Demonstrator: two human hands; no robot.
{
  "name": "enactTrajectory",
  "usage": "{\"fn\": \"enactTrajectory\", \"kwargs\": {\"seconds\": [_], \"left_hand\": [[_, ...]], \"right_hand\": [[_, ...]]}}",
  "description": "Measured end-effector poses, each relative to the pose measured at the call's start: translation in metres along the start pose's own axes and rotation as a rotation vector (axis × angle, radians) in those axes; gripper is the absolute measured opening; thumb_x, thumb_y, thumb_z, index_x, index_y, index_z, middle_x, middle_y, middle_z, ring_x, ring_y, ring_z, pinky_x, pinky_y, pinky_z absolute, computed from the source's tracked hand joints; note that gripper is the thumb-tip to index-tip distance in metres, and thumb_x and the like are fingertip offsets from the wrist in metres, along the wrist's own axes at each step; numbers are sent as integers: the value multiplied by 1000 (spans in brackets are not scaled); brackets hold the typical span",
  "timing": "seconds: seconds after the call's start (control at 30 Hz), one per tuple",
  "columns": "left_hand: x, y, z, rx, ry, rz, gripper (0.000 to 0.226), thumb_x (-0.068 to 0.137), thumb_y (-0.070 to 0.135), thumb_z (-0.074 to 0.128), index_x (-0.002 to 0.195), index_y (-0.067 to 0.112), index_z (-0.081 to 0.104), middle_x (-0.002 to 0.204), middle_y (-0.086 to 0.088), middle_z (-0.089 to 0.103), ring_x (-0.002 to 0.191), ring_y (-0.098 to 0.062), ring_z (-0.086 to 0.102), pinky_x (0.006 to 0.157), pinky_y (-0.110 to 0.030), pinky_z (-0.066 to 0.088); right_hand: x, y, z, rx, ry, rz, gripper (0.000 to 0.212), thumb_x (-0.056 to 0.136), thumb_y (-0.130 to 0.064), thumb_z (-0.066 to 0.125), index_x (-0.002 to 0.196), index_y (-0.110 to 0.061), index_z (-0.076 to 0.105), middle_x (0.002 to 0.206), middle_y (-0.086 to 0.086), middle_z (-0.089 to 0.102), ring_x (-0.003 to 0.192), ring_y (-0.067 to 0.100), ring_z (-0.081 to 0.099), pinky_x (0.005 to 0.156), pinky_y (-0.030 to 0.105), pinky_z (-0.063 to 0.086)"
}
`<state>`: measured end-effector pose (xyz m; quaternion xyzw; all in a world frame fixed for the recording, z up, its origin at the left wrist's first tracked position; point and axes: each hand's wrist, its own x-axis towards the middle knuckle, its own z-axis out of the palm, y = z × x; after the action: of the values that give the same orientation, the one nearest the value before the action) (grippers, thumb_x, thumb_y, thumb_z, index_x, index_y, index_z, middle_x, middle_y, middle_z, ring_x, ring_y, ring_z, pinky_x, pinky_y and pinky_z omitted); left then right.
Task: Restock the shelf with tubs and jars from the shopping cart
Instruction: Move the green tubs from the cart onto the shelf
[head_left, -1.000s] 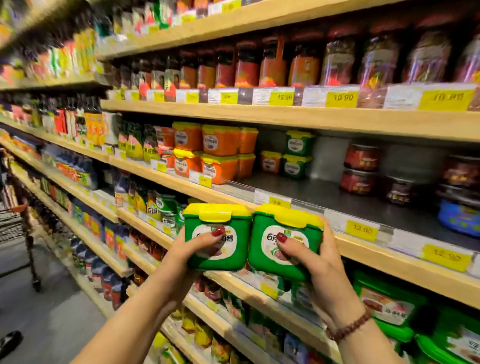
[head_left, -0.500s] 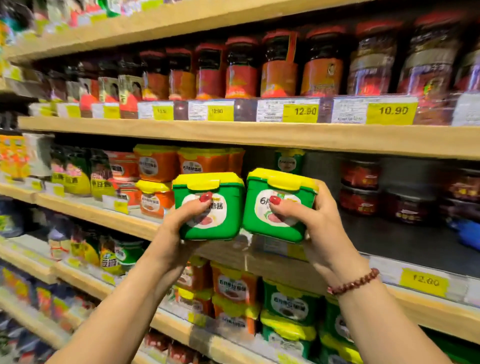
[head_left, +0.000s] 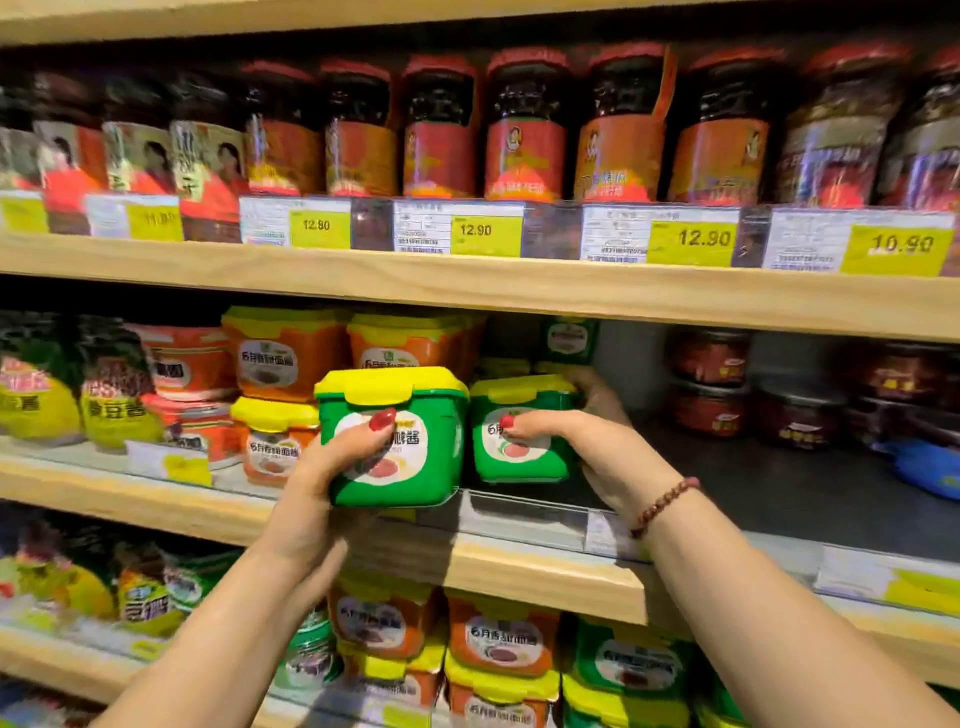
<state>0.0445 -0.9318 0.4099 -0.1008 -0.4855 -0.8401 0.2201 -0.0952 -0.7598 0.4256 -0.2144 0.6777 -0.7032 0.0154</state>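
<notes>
Head view looks at a wooden shelf (head_left: 519, 571) stocked with tubs, where both hands carry one green, yellow-lidded tub each. The left hand (head_left: 322, 483) clamps the left tub (head_left: 439, 467), thumb pressed on the front label and fingers curled underneath. This tub hangs upright over the shelf's front edge, not yet set down. The right hand (head_left: 597, 452) grips the right tub (head_left: 514, 457), thumb across its front and fingers wrapped round its far side. That tub sits deeper in, low over the dark shelf board. Whether it rests there cannot be told.

Both tubs sit nearly side by side, so pushing them in together may knock one against the other and twist a grip. The left tub's base is close to the clear price rail (head_left: 519, 519) along the front edge. Too low an entry would probably catch it there and tip the tub. Stacked orange tubs (head_left: 283, 358) stand just left of it, and a sideways drift could topple them. Another green tub (head_left: 569, 340) stands behind the right one, near the back edge, and a hard shove could jam against it.
</notes>
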Motion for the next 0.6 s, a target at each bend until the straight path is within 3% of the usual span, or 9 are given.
{"fn": "enactTrajectory", "kwargs": {"seconds": [0.03, 0.1, 0.2, 0.33, 0.47, 0.53, 0.6], "left_hand": [[2, -1, -3, -3, -13, -7, 13, 57, 19, 68, 67, 15, 76, 70, -5, 72, 60, -16, 69, 49, -23, 54], [3, 0, -8, 16, -29, -33, 30, 44, 20, 77, 73, 14, 77, 76, -8, 73, 65, -19, 70, 52, -25, 55], [4, -1, -12, 16, -29, -43, 48, 30, 26, 87, 75, 13, 77, 78, -8, 74, 67, -20, 71, 53, -26, 55], [2, -1, -14, -32, -4, -58, 24, 47, 17, 78, 71, 13, 77, 74, -7, 73, 63, -19, 71, 50, -25, 55], [-3, 1, -16, -22, -23, -66, 65, 18, 37, 91, 76, 12, 77, 78, -9, 74, 66, -21, 71, 53, -26, 55], [-5, 2, -16, -9, -16, -59, 64, 17, 37, 91, 75, 12, 77, 77, -9, 74, 66, -21, 71, 52, -25, 55], [-6, 1, -17, -7, -17, -58, 47, 29, 26, 88, 73, 12, 77, 75, -8, 73, 64, -20, 71, 51, -25, 55]], "right_hand": [[-1, 1, 1, -23, -21, 17, 101, 27, -25, 96, 119, -19, 54, 107, 14, 70, 92, 30, 71, 84, 50, 56], [-3, 2, 0, -67, -55, 54, 89, 36, -19, 93, 116, -18, 53, 108, 14, 69, 91, 28, 71, 83, 48, 57], [-5, 3, -1, -156, -71, 47, 89, 34, -26, 92, 113, -20, 52, 107, 10, 69, 94, 24, 70, 87, 45, 56], [-7, -3, -8, -286, -90, 49, 83, 38, -31, 93, 110, -24, 53, 111, 6, 66, 99, 20, 67, 92, 40, 53], [-16, -11, -25, -436, -121, -29, 51, 60, -24, 88, 105, -25, 62, 107, -1, 68, 97, 10, 66, 86, 23, 52], [-21, -12, -29, -414, -141, -51, 43, 64, -18, 85, 101, -27, 65, 107, -2, 70, 95, 8, 67, 81, 17, 53], [-22, -10, -27, -457, -155, -76, 45, 65, -18, 87, 104, -29, 68, 107, -5, 71, 97, 7, 68, 81, 19, 54]]}}
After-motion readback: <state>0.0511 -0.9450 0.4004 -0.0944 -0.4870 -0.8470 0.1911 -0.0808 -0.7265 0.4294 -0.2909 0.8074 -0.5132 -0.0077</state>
